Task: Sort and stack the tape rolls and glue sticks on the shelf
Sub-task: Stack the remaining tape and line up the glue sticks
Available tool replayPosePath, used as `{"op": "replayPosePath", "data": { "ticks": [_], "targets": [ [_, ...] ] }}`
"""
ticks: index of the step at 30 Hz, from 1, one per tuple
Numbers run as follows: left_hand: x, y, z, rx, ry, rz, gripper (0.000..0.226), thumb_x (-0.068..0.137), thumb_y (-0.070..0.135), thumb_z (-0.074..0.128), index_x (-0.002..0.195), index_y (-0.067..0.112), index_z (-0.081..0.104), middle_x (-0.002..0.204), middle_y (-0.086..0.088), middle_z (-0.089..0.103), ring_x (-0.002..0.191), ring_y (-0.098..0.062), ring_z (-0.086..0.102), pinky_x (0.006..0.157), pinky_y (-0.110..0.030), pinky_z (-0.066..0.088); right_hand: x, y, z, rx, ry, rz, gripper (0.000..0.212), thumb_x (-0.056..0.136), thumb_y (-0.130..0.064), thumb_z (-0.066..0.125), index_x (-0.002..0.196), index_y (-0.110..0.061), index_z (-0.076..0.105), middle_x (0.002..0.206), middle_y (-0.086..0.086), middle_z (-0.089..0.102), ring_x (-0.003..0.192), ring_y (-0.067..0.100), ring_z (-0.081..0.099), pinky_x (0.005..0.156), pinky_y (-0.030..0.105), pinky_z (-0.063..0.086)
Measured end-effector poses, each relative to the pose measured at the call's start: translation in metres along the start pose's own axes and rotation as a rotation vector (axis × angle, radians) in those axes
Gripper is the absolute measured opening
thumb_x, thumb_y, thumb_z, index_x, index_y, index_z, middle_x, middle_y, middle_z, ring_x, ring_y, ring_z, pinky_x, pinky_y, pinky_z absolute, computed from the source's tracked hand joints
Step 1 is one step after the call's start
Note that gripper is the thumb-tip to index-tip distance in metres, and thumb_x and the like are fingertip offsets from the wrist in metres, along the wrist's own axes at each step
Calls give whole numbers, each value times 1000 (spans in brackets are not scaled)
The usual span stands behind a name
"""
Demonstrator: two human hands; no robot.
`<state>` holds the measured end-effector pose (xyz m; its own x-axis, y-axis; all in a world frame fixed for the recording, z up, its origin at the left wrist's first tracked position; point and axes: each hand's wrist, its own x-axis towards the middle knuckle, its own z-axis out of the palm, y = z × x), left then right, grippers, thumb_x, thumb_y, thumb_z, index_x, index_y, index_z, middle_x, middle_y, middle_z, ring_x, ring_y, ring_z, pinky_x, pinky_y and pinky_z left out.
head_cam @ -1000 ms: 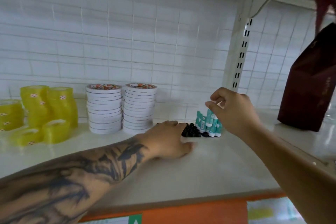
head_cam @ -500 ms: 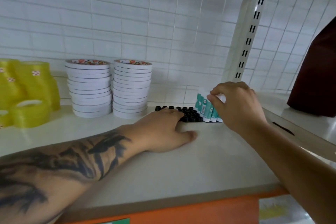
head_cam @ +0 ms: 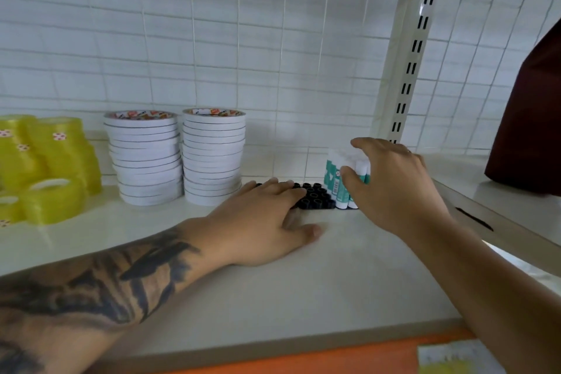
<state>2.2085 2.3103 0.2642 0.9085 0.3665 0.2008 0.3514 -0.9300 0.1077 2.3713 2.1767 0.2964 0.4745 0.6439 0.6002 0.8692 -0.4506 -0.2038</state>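
1. The shelf carries everything, and its back row is mostly sorted: yellow tape at the far left, then two neat stacks of white tape, then the glue.
2. The right hand has dropped from above the glue down onto it. A second ago it was raised with a stick pinched in its fingertips; now its fingers are curled round the tops of the upright glue sticks, thumb against the front one. I judge that stick has just joined the group, so this part of the sorting looks nearly done.
3. The left hand stays where it was, flat on the shelf with fingers straight and relaxed, gripping nothing. Its fingertips lie on the black caps, which sit just beside the upright sticks, and seem to steady them.
4. The upright sticks stand at the back right of the shelf, close to the slotted post, touching the black pieces on their left.
5. Compared with the earlier view, the shelf fills more of the picture and the tape stacks have not shifted.
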Motion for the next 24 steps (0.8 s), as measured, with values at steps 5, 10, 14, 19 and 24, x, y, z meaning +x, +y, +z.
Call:
{"op": "replayPosePath", "data": {
  "ticks": [5, 10, 14, 19, 24],
  "targets": [
    [-21, -4, -18, 63, 46, 5, 76, 87, 80, 29, 144, 34, 50, 143, 11, 51, 137, -11, 42, 118, -39, 31, -4, 0, -2, 41, 1, -127, 43, 94, -33, 61, 136, -21, 60, 140, 0, 61, 127, 29, 55, 110, 46, 38],
    [-105, -24, -55, 125, 173, -80, 52, 93, 70, 47, 133, 39, 58, 156, 12, 39, 143, -11, 36, 117, -24, 23, -18, -35, -16, -68, -83, -250, 49, 94, -41, 62, 140, -27, 54, 137, 0, 61, 128, 28, 54, 111, 47, 34],
    [-205, -75, -83, 100, 244, -187, 63, 83, 79, 40, 127, 39, 63, 150, 16, 46, 141, -4, 38, 115, -21, 28, -44, -104, -27, -7, -186, -303, 52, 93, -52, 56, 142, -38, 51, 142, -11, 57, 128, 19, 53, 106, 37, 41],
    [-354, -161, -102, -17, 377, -387, 54, 85, 74, 51, 115, 34, 71, 134, 18, 55, 127, -1, 52, 105, -19, 38, -82, -237, -12, 66, -342, -482, 54, 80, -81, 37, 133, -70, 29, 124, -31, 56, 113, 0, 59, 97, 28, 49],
    [-516, -239, -120, -22, 519, -538, 45, 88, 64, 51, 106, 29, 74, 109, 13, 68, 110, -6, 62, 98, -29, 45, -113, -404, 20, 217, -458, -609, 57, 76, -93, 32, 129, -73, 27, 118, -29, 59, 100, -2, 64, 89, 28, 53]
  ]
}}
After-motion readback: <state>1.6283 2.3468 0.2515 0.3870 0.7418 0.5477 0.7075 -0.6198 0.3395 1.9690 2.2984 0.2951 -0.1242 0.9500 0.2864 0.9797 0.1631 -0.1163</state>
